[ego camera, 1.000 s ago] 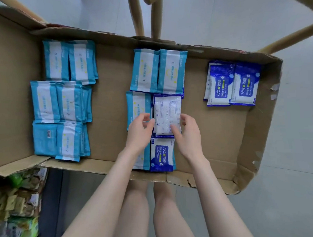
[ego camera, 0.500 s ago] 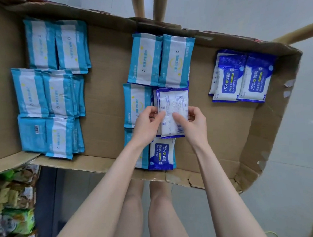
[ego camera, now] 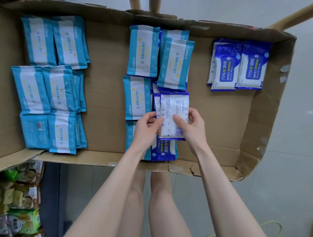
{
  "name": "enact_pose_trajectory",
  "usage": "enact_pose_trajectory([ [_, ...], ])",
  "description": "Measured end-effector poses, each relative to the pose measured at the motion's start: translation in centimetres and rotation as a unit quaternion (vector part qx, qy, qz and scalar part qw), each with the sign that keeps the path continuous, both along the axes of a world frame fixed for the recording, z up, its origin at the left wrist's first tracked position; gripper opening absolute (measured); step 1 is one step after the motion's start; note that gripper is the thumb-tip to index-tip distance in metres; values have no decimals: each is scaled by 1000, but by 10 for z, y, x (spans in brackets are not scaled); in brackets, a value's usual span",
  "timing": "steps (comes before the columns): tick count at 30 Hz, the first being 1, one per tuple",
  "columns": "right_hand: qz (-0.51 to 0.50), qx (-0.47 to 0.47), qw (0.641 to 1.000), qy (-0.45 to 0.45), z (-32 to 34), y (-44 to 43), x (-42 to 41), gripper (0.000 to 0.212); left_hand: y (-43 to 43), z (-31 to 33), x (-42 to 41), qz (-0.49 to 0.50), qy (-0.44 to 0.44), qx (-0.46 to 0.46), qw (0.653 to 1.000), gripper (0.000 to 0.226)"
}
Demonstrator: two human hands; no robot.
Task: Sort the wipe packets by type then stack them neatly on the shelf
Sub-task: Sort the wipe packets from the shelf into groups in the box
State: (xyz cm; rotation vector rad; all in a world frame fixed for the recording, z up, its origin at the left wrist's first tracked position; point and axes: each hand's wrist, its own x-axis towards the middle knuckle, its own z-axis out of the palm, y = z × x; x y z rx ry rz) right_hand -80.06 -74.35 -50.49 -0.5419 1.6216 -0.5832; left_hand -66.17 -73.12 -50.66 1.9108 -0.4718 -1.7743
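Alcohol wipe packet [ego camera: 174,113], back up, now lifted off mixed middle pile [ego camera: 139,97]; pinched between left hand [ego camera: 146,131] and right hand [ego camera: 193,128] above cardboard box [ego camera: 106,112]. Move to right-side alcohol wipe stack [ego camera: 239,68] judged next.

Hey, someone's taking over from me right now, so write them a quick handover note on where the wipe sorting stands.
Left hand and right hand: both pinch one dark blue packet, back side up, above the middle pile.
Done: light blue packets are grouped at the cardboard tray's left; alcohol wipe packets lie at its right.
The middle pile is mixed: light blue ones plus a second dark blue packet at the near edge.
Left: separate the middle pile, then stack everything on the shelf.
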Motion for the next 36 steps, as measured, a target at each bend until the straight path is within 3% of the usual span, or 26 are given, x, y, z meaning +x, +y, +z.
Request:
enact_pose_trajectory([
  [11, 25, 60, 997, -43, 4, 11, -4, 26, 22, 3, 6, 2, 18, 20, 1000, 20],
  [17, -54, 113, 991, -54, 0, 51, -26, 28, 63, -13, 1, -66, -181, 19, 981, 29],
  [20, -56, 137, 987, -64, -7, 65, -30, 31, 75, -16, -6, -93, -218, 25, 971, 34],
  [30, -46, 118, 991, -42, -18, 76, -27, 30, 68, -29, -15, -150, -206, 36, 966, 12],
  [36, -96, 79, 988, -94, 12, 75, -35, 28, 64, 1, -13, -101, -135, -49, 984, 7],
])
